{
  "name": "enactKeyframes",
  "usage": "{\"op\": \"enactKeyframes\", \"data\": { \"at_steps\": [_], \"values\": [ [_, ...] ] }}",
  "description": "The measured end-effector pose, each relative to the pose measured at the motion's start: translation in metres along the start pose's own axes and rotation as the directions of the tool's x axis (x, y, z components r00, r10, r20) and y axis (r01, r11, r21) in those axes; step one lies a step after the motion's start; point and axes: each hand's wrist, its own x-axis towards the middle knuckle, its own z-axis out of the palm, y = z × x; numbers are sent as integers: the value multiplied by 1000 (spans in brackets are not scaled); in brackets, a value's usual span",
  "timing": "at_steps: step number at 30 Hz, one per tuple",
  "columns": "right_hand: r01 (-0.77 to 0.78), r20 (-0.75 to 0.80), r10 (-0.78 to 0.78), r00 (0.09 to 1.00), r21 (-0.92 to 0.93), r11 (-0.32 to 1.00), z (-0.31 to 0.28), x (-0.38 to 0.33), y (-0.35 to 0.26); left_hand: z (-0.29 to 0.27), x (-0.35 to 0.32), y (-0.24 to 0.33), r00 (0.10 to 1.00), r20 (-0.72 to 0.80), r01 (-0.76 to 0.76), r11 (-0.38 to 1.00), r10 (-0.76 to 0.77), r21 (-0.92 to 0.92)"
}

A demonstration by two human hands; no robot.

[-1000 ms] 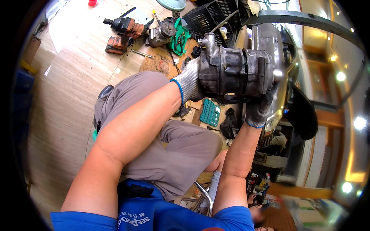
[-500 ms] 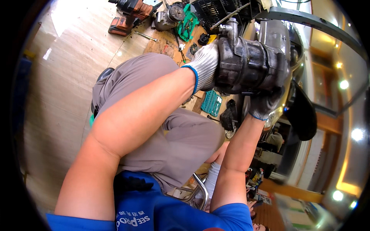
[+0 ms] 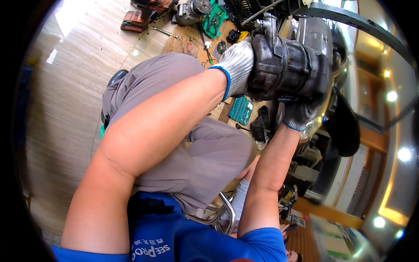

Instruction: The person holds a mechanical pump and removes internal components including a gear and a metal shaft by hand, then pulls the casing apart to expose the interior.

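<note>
A dark grey ribbed metal engine part (image 3: 290, 67) is held up near the top right, against a silver machine body (image 3: 321, 35). My left hand (image 3: 235, 65), in a white knit glove with a blue cuff, grips its left end. My right hand (image 3: 301, 114), in a grey glove, supports it from underneath. I sit with grey trousers over my bent knees below the arms.
On the pale wooden floor at the top lie a red power tool (image 3: 142, 15), a wrench (image 3: 165, 32), a small grey motor (image 3: 192, 11) and green tool trays (image 3: 214, 19). A teal socket tray (image 3: 241, 110) lies by my knee. A chrome chair frame (image 3: 227, 209) is beneath me.
The view has tilted down and closer. The engine part and both hands have shifted up and right in the picture, still held the same way.
</note>
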Motion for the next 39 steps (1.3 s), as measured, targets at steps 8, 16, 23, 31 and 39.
{"op": "enactKeyframes", "data": {
  "at_steps": [8,16,23,31,39],
  "values": [
    [-117,-2,120,993,215,970,-10,-8,10,0,-4,-9,985,6,-170,952,174,256],
    [-150,-34,167,985,286,946,-15,-10,8,-5,3,-7,990,7,-137,979,138,154],
    [-151,-21,160,987,230,961,-4,-6,-5,0,-7,-1,995,-56,-74,995,78,66],
    [-151,-44,167,985,251,956,-13,-14,-6,-8,-2,-3,999,-8,-45,998,46,32],
    [-105,29,101,994,261,960,-11,-9,-1,-8,-1,-2,999,-29,-38,994,41,107]
  ]
}}
